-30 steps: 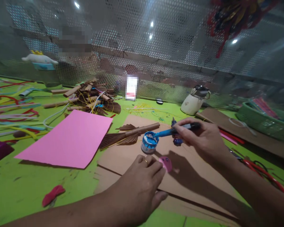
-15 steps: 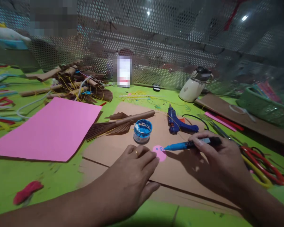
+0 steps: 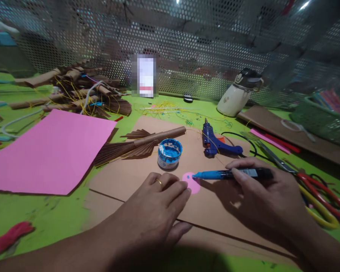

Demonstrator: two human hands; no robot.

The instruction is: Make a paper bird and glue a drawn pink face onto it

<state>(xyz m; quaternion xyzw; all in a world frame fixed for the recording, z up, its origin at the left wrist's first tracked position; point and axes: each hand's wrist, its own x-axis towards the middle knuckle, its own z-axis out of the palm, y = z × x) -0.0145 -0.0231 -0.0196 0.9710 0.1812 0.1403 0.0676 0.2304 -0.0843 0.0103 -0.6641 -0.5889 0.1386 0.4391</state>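
My right hand grips a black marker pen whose front end is coated in blue paint. Its tip touches a small pink paper circle that bears blue marks. With bent fingers, my left hand presses the circle's left edge onto the brown cardboard; the thumb rests by the cardboard's near edge. Just beyond the circle stands an uncapped jar of blue paint. A folded brown paper piece with a rolled stem lies behind the jar, and a blue glue gun lies to its right.
A pink sheet and a pile of brown paper rolls are on the left. Scissors with red and yellow handles lie beside my right forearm. A white bottle, a green basket and a lit screen stand farther back.
My right hand has brought the marker pen from the paint jar down to the pink circle. The left hand stays on the circle. The view has shifted right and downward.
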